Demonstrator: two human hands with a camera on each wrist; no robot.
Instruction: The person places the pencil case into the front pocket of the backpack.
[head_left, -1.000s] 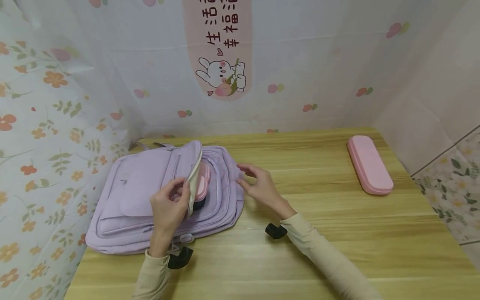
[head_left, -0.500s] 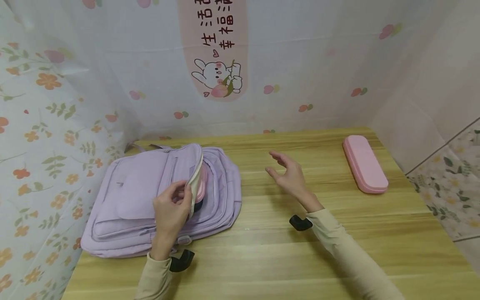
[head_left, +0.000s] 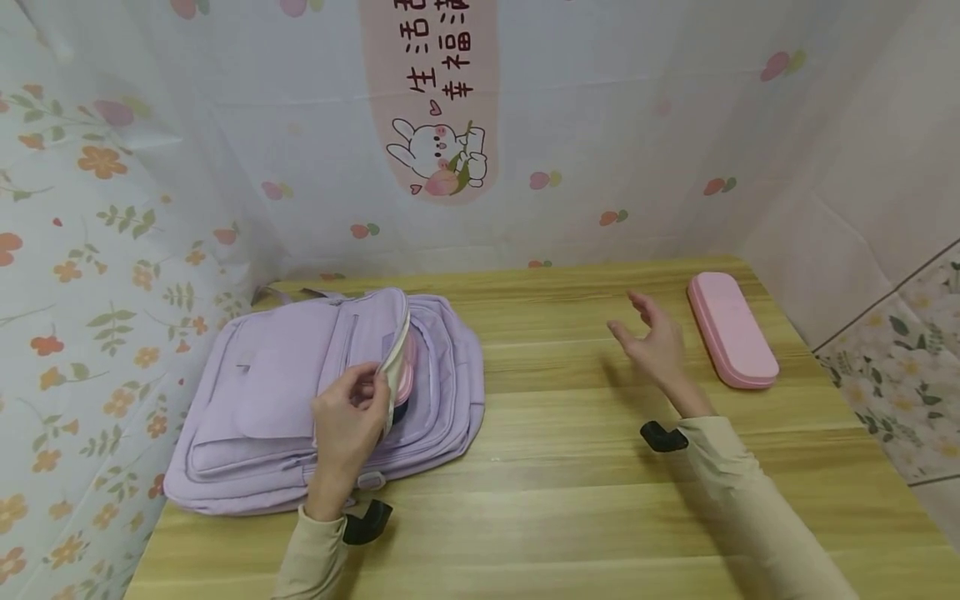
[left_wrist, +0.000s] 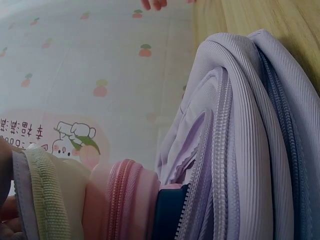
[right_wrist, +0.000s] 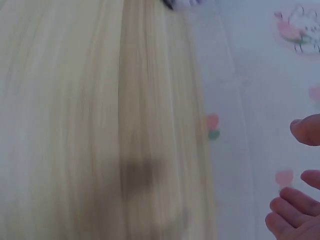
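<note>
A lilac backpack (head_left: 277, 367) lies on its back at the left of the table. My left hand (head_left: 348, 421) pinches the cream-edged flap (left_wrist: 47, 195) of its front pocket and holds it away from the bag. Inside that pocket sit a pink zippered pouch (left_wrist: 120, 195) and a dark blue item (left_wrist: 169, 210), both partly hidden by the flap and hand. My right hand (head_left: 660, 346) hovers over the table with fingers spread and nothing in it. To its right, apart from it, lies a pink pencil case (head_left: 733, 331).
The wooden table (head_left: 540, 467) runs between backpack and pencil case. Behind it hangs a white printed cloth (head_left: 585, 125) with a rabbit picture; a floral cloth (head_left: 97, 300) closes off the left side.
My right hand has left the backpack's edge and moved right across the table toward the pencil case. The left hand keeps its hold on the pocket flap.
</note>
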